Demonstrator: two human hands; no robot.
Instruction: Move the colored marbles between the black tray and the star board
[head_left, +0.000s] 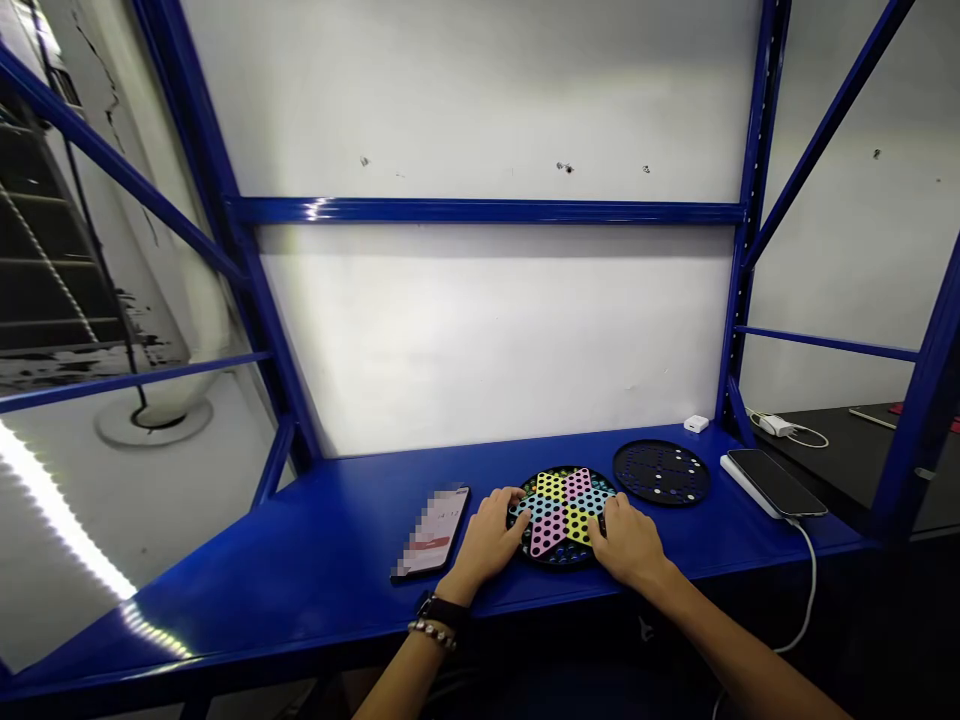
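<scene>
A round black Chinese checkers board (564, 510) with a star of yellow, pink and light blue fields lies on the blue shelf (315, 560). My left hand (489, 540) rests on the board's left rim, fingers curled over the edge. On the right rim lies my right hand (628, 540), its fingers bent on the board's surface. Whether either hand pinches a piece is hidden. My left wrist carries a dark watch and a bead bracelet.
A phone with a lit screen (432, 530) lies left of the board. Behind it to the right sits a second round black board (661, 472), with a small white box (696, 424) beyond. A dark phone on a white power bank (774, 483) with a cable lies at the right.
</scene>
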